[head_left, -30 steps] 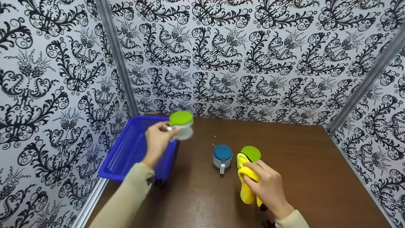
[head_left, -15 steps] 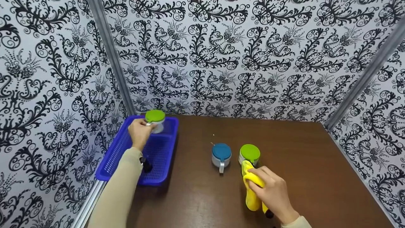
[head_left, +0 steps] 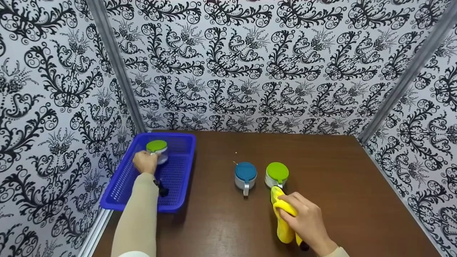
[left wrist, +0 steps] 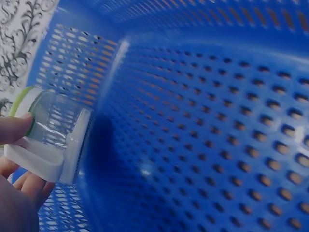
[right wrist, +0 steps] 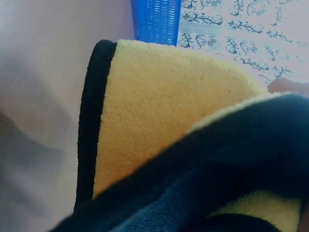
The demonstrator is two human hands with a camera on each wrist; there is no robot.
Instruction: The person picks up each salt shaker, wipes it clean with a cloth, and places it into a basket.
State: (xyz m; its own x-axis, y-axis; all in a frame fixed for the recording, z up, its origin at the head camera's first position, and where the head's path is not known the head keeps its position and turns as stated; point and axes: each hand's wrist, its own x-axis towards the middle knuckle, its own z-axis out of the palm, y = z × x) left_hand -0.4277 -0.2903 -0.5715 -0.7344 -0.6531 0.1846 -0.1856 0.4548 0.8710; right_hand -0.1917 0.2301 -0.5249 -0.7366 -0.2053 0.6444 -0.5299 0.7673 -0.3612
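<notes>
My left hand [head_left: 145, 162] grips the white handle of a clear jar with a green lid [head_left: 157, 145], inside the far end of the blue basket [head_left: 185, 178]. In the left wrist view the clear jar [left wrist: 58, 121] is held by thumb and fingers, its base close over the perforated floor. My right hand [head_left: 305, 217] holds a bunched yellow cloth [head_left: 284, 228] with dark edging above the table's near right part. That cloth [right wrist: 159, 96] fills much of the right wrist view. Just beyond it stands a second green-lidded jar [head_left: 277, 172], its handle partly covered by the cloth.
A blue-lidded jar [head_left: 245, 173] with its handle toward me stands left of the second green-lidded one on the brown table [head_left: 214, 214]. Patterned wall panels [head_left: 242, 64] close off the back and both sides. A black wrist strap piece [head_left: 162, 189] hangs over the basket.
My left hand has carried the green-lidded jar leftward from over the table and down into the basket. The right hand with the cloth has drawn slightly nearer, uncovering more of the other green-lidded jar.
</notes>
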